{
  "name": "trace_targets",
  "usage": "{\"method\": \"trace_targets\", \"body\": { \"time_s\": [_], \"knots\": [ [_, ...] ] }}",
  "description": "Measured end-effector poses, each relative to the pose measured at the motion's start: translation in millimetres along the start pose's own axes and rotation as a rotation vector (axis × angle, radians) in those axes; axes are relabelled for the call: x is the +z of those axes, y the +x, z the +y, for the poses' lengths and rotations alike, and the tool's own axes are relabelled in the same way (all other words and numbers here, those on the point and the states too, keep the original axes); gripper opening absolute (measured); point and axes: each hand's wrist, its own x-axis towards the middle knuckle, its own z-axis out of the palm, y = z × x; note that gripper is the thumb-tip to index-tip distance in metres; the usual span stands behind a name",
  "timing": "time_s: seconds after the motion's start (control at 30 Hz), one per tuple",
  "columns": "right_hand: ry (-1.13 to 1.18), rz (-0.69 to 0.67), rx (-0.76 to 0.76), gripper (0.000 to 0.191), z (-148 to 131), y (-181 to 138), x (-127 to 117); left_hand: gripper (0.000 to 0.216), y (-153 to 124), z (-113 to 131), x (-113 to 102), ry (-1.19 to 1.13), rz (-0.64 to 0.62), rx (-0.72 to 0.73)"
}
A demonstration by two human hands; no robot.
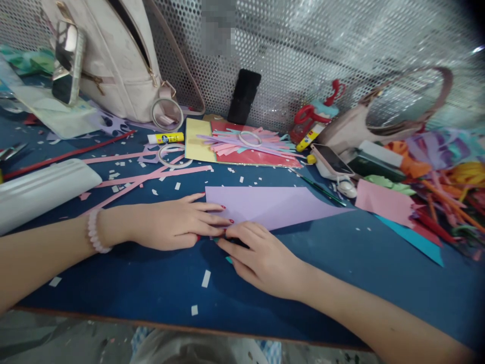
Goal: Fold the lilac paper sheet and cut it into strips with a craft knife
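A sheet of light purple paper (273, 205) lies on the blue table in front of me, its right end tapering to a point. My left hand (178, 222), with a pale beaded bracelet at the wrist, rests flat over the paper's left end, fingers stretched out. At the paper's near left edge, my right hand (261, 258) has its fingers bent together on the paper beside the left fingertips. The corner between the hands is partly covered by fingers.
Pink paper strips (166, 174), a glue stick (165, 138) and tape rolls (166, 114) lie behind. Cut strips sit on a red and yellow pack (199, 141). A green craft knife or pen (318, 187), phone (332, 161) and colourful scraps (428, 167) are right; a backpack (113, 65) stands back left.
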Motion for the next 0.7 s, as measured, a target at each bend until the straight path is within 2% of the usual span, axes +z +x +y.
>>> {"method": "trace_targets", "body": {
  "time_s": [0.4,0.7],
  "knots": [
    [-0.097,-0.158,0.033,0.036,-12,3,-7,0.057,1,-1,2,-0.016,0.03,0.017],
    [-0.044,-0.087,0.074,0.033,-10,0,-11,0.056,0,-2,3,0.003,0.057,0.042]
  ]
}}
